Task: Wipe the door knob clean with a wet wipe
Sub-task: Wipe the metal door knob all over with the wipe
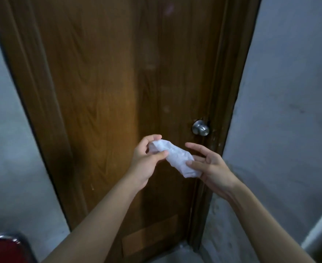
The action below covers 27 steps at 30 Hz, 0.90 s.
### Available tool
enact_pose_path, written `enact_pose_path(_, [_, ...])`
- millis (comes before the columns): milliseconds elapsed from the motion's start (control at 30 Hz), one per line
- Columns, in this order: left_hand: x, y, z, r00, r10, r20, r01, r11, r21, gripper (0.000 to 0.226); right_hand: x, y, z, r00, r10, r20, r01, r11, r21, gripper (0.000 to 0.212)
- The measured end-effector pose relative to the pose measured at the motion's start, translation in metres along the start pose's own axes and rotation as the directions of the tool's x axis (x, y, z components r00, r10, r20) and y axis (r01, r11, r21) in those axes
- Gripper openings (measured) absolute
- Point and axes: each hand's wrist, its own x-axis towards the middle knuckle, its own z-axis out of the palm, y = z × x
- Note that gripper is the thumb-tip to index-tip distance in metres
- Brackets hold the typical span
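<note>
A round silver door knob [201, 128] sits on the right side of a brown wooden door [109, 92], near the frame. A crumpled white wet wipe [175, 158] hangs in the air below and left of the knob. My left hand [146, 160] pinches its upper left end between thumb and fingers. My right hand [209, 166] holds the lower right end, thumb on top and fingers spread behind it. Neither hand touches the knob; the wipe is a short way from it.
The brown door frame [230, 92] runs beside the knob, with grey walls [289, 111] on both sides. A red seat with a metal rim [2, 247] shows at the bottom left corner. A pale ledge [321, 230] is at the bottom right.
</note>
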Motion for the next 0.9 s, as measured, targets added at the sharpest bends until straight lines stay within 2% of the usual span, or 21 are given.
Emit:
enact_pose_path(100, [0.024, -0.003, 0.022, 1.0, -0.009, 0.024, 0.011, 0.998, -0.066, 0.05, 0.016, 0.001, -0.023, 1.0, 0.003, 0.025, -0.004, 1.0, 0.028, 0.066])
enact_pose_path(200, [0.054, -0.013, 0.038, 0.998, -0.046, 0.053, 0.048, 0.998, -0.044, 0.074, 0.039, 0.001, -0.043, 0.999, -0.039, 0.018, 0.039, 0.999, 0.013, 0.083])
enact_pose_path(267, [0.077, -0.02, 0.047, 0.991, -0.109, 0.082, 0.11, 0.994, -0.01, 0.085, 0.057, -0.001, -0.054, 0.998, -0.06, 0.02, 0.06, 0.998, 0.025, 0.086])
enact_pose_path(333, [0.098, -0.025, 0.053, 0.984, -0.154, 0.094, 0.158, 0.987, -0.029, 0.086, 0.073, -0.003, -0.065, 0.997, -0.073, 0.02, 0.072, 0.997, 0.031, 0.085])
enact_pose_path(400, [0.123, -0.027, 0.058, 0.985, -0.146, 0.094, 0.153, 0.986, -0.068, 0.082, 0.092, -0.003, -0.077, 0.996, -0.086, -0.033, 0.086, 0.996, 0.001, 0.08])
enact_pose_path(467, [0.148, -0.029, 0.064, 0.989, -0.101, 0.106, 0.105, 0.994, -0.032, 0.078, 0.113, -0.001, -0.089, 0.986, -0.107, -0.129, 0.09, 0.987, -0.135, 0.074])
enact_pose_path(533, [0.167, -0.031, 0.068, 0.987, -0.034, 0.16, 0.014, 0.992, 0.125, 0.075, 0.129, -0.001, -0.098, 0.971, -0.131, -0.201, 0.071, 0.957, -0.28, 0.069])
enact_pose_path(600, [0.186, -0.033, 0.072, 0.966, 0.009, 0.258, -0.082, 0.958, 0.274, 0.073, 0.146, 0.0, -0.109, 0.958, -0.169, -0.23, 0.081, 0.934, -0.347, 0.063])
enact_pose_path(667, [0.2, -0.034, 0.072, 0.936, 0.05, 0.348, -0.174, 0.926, 0.336, 0.058, 0.157, -0.001, -0.117, 0.948, -0.224, -0.225, 0.127, 0.917, -0.378, 0.055])
enact_pose_path(733, [0.213, -0.037, 0.075, 0.908, 0.064, 0.414, -0.248, 0.879, 0.408, 0.034, 0.169, 0.0, -0.127, 0.939, -0.267, -0.216, 0.169, 0.908, -0.383, 0.045])
enact_pose_path(833, [0.229, -0.046, 0.078, 0.897, -0.014, 0.441, -0.216, 0.858, 0.466, 0.02, 0.188, 0.005, -0.139, 0.934, -0.285, -0.215, 0.175, 0.891, -0.418, 0.032])
enact_pose_path(900, [0.24, -0.054, 0.08, 0.904, -0.02, 0.427, -0.198, 0.865, 0.461, 0.02, 0.2, 0.013, -0.143, 0.898, -0.357, -0.257, 0.17, 0.82, -0.546, 0.03])
